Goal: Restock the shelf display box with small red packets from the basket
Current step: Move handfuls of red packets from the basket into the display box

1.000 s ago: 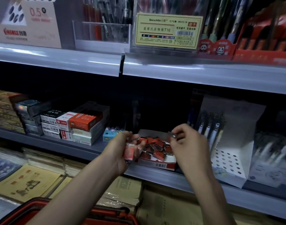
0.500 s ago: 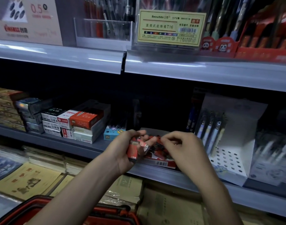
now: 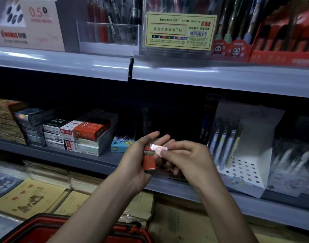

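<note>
Nearest me, at the bottom edge, is the rim of the red basket (image 3: 45, 230). It sits low in front of my body so I can dip into it without stepping away from the shelf, though I cannot make out what lies in it. Above it my hands meet, right against left. My left hand (image 3: 138, 160) is wrapped round a stack of small red packets (image 3: 149, 162), held on end like a deck so the uppermost one faces the other hand. My right hand (image 3: 190, 160) pinches that top packet (image 3: 159, 148) between thumb and forefinger. Its wrapper catches the light, and I judge I am peeling it off to place singly rather than dumping the lot. The display box (image 3: 174, 175) sits on the shelf ledge directly behind my hands and is almost wholly covered by them, so I cannot tell how full it is. Holding the stack just in front of it makes each placement short. Left of it is a blue Deli box (image 3: 119, 145), then stacked stationery boxes (image 3: 67, 135). To the right stands a white perforated pen display (image 3: 244, 165). Farthest, on the shelf above, a yellow Snowhite T16 label (image 3: 180, 30) fronts a clear pen holder.
</note>
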`<state>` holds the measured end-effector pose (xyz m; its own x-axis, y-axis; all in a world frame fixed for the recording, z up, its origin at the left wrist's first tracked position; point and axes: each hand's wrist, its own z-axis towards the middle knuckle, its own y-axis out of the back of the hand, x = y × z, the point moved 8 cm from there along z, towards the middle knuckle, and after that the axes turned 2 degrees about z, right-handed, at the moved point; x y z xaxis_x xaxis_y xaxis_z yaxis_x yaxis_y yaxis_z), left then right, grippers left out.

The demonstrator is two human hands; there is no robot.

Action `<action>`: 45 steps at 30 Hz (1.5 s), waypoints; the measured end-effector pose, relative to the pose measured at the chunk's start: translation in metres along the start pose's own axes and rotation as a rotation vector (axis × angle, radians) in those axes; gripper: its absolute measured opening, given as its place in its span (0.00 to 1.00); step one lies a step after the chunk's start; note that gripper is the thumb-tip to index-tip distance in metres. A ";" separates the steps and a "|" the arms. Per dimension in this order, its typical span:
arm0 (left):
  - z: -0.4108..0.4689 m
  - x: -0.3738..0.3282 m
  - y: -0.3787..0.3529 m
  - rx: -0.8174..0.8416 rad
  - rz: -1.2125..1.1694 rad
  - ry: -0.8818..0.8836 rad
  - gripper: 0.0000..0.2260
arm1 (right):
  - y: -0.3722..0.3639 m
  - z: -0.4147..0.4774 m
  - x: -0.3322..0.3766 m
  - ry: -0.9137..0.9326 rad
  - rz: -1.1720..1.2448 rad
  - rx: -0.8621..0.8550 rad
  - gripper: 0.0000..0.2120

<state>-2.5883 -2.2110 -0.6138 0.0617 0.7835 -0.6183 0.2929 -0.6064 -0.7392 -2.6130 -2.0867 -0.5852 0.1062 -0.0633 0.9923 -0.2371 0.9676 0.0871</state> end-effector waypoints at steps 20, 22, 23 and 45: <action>-0.009 -0.021 0.021 -0.025 -0.065 0.125 0.15 | 0.022 0.025 -0.005 0.355 -0.926 -0.201 0.09; -0.007 -0.014 0.019 0.028 0.018 0.120 0.12 | 0.020 0.019 0.001 0.305 -0.678 -0.168 0.07; -0.005 -0.012 0.019 0.032 0.095 0.104 0.10 | 0.017 0.017 0.002 0.276 -0.543 -0.129 0.07; -0.001 -0.039 0.042 -0.123 0.508 -0.051 0.11 | -0.042 0.033 -0.027 -0.195 0.173 0.141 0.08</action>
<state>-2.5777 -2.2666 -0.6204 0.1790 0.3855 -0.9052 0.3486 -0.8852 -0.3081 -2.6381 -2.1340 -0.6124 -0.1320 0.0409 0.9904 -0.3684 0.9256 -0.0873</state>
